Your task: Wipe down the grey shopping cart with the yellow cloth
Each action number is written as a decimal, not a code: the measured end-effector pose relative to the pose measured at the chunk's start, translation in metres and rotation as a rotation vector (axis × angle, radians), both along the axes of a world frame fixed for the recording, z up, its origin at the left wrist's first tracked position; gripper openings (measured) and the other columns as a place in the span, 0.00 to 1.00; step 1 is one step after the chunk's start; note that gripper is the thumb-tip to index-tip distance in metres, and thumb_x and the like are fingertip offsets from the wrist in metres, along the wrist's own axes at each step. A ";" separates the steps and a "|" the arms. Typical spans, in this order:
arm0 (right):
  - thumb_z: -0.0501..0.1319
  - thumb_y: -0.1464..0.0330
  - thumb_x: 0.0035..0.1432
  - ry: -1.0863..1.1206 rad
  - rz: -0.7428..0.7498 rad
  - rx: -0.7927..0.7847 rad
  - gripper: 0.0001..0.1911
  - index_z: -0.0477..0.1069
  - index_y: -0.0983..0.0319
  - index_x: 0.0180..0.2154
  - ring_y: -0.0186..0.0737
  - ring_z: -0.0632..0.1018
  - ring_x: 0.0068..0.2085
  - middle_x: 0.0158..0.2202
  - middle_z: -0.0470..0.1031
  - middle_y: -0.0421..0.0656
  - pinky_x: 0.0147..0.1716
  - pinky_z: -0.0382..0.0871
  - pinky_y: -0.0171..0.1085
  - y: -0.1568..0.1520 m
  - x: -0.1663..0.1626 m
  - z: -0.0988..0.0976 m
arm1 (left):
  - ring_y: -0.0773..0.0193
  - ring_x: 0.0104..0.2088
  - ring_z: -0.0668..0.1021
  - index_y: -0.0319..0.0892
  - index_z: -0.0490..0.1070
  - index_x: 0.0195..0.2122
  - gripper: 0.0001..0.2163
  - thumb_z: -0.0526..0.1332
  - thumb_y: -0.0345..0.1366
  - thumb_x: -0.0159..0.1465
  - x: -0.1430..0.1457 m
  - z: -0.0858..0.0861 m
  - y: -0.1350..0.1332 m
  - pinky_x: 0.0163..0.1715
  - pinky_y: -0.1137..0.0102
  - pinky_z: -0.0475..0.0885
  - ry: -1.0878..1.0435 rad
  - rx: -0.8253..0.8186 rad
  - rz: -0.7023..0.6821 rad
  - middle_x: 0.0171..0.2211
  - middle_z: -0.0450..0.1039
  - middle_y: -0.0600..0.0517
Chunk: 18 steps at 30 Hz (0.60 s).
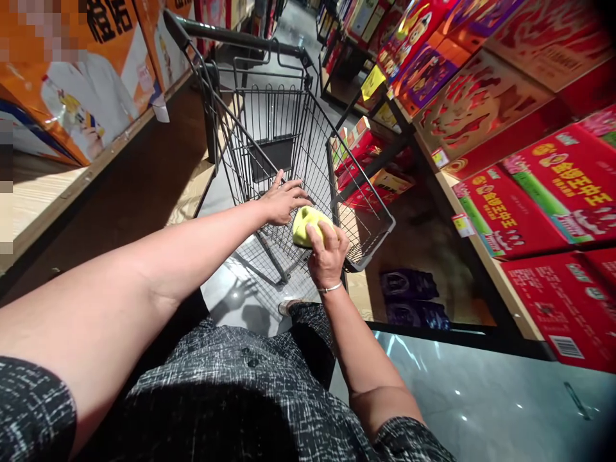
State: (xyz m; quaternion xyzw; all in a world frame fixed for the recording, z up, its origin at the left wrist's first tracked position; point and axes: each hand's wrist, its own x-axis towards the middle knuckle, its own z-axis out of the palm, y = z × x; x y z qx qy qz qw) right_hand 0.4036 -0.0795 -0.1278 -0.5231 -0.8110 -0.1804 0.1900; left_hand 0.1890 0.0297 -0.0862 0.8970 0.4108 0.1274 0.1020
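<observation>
In the head view, find the yellow pad [301,226] near the centre, over the wire basket of the shopping cart [272,159], gripped in the right hand [328,256] with fingertips pressed into its upper face; cannot tell whether foam or cloth. Look to 11 o'clock of it for the left hand [282,202], fingers loosely fanned, gripping nothing, just beside the basket wires; impossible to say whether touching them. To handle the pad well, probably best to keep it bunched under all the fingertips, press lightly and evenly, and follow the run of the wires to avoid snagging. Better, too, to steady the basket with the left hand, being likely to roll.

At 5 o'clock, note a glossy grey floor [481,398] with bright reflections. Toward 3 o'clock, see red boxes [568,186] stacked high; at 4 o'clock, dark purple packs [409,285] lower down. Toward 10 o'clock, see orange cartons [110,83] on a pale wooden shelf [43,192]. Toward 12 o'clock, follow the aisle [291,29] between stocked shelves
</observation>
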 end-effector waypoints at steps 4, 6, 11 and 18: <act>0.58 0.79 0.63 -0.042 -0.011 -0.014 0.27 0.76 0.48 0.57 0.50 0.67 0.57 0.62 0.70 0.45 0.53 0.65 0.48 0.003 0.017 0.015 | 0.50 0.73 0.50 0.54 0.69 0.63 0.31 0.60 0.25 0.58 -0.006 -0.002 0.001 0.68 0.39 0.26 -0.027 0.004 -0.015 0.66 0.64 0.52; 0.57 0.80 0.62 -0.047 0.021 0.008 0.26 0.78 0.51 0.54 0.47 0.70 0.54 0.59 0.72 0.46 0.52 0.67 0.45 -0.010 0.039 0.015 | 0.49 0.73 0.49 0.54 0.71 0.62 0.30 0.60 0.24 0.58 -0.009 -0.002 0.003 0.67 0.38 0.26 -0.041 -0.012 -0.021 0.65 0.65 0.52; 0.57 0.82 0.59 -0.074 0.093 0.036 0.25 0.79 0.54 0.51 0.46 0.71 0.52 0.56 0.75 0.46 0.51 0.69 0.45 -0.062 0.101 0.021 | 0.47 0.74 0.45 0.53 0.74 0.59 0.26 0.61 0.26 0.59 -0.009 -0.001 0.006 0.66 0.37 0.22 -0.075 -0.057 -0.010 0.64 0.66 0.52; 0.58 0.83 0.51 0.000 -0.059 0.047 0.28 0.77 0.57 0.51 0.48 0.71 0.50 0.55 0.74 0.48 0.49 0.69 0.46 -0.057 0.074 0.018 | 0.48 0.74 0.46 0.55 0.73 0.59 0.27 0.61 0.29 0.59 -0.005 -0.002 0.004 0.65 0.38 0.19 -0.068 -0.050 -0.013 0.63 0.67 0.54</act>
